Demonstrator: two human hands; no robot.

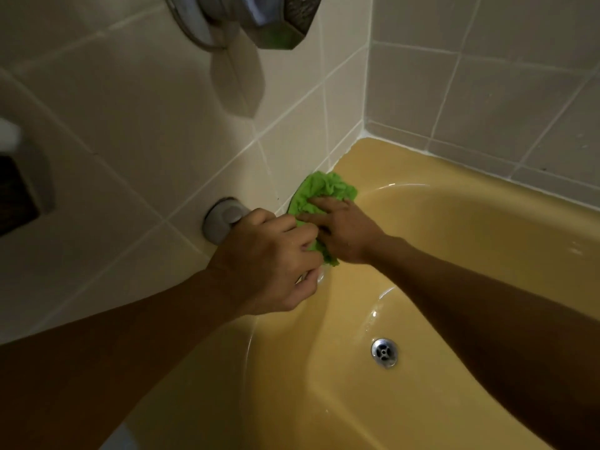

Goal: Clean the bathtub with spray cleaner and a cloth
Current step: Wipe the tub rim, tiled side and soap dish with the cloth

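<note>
A crumpled green cloth (324,188) lies on the flat rim of the yellow bathtub (399,167), against the tiled wall. My right hand (344,230) presses on the cloth with its fingers spread flat across it. My left hand (269,264) sits just left of it on the rim, fingers curled, pinching the near edge of the cloth. No spray bottle is in view.
A chrome drain (384,352) sits in the tub floor. A grey round fitting (224,222) is on the wall behind my left hand. A metal faucet (259,17) juts out overhead. A dark recess (19,190) is in the wall at the left.
</note>
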